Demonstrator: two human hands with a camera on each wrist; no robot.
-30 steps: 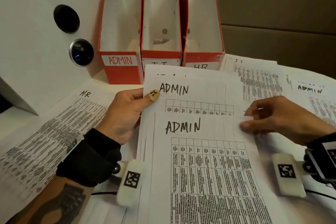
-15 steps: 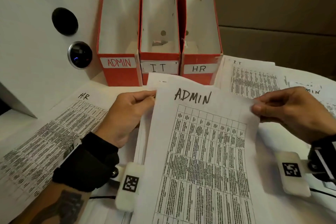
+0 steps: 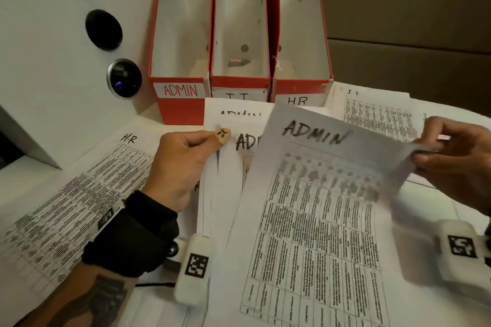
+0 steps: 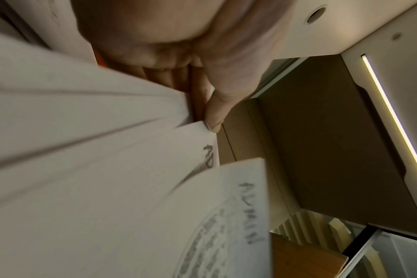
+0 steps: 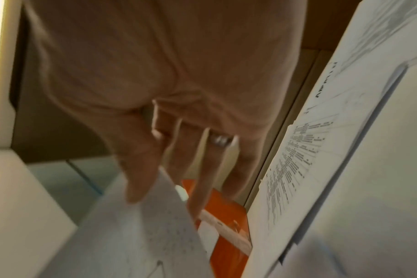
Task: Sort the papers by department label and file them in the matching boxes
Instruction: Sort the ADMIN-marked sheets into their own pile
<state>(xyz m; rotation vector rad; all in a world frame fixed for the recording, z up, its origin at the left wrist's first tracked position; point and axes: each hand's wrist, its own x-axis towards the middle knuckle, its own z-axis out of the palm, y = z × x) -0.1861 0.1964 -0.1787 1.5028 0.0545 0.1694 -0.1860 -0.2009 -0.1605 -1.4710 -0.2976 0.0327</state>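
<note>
Lifted off the stack since a second ago: white printed ADMIN sheet (image 3: 313, 207), pinched by right hand (image 3: 451, 159); left hand (image 3: 183, 164) pinching remaining white ADMIN papers (image 3: 231, 146). Probably bound for red cardboard ADMIN box (image 3: 180, 103).

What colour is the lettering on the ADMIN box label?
Red letters on a white label, on the red-orange ADMIN box; clearest in the head view.

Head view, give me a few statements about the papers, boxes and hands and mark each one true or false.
1. The right hand pinches the lifted ADMIN sheet. True.
2. The ADMIN box stands rightmost of the three. False: it is leftmost; the HR box is rightmost.
3. The left hand pinches a stack of ADMIN papers. True.
4. The IT box is packed with papers. False: no papers show inside.
5. The sheet under the left forearm reads IT. False: that HR sheet reads HR.
</note>
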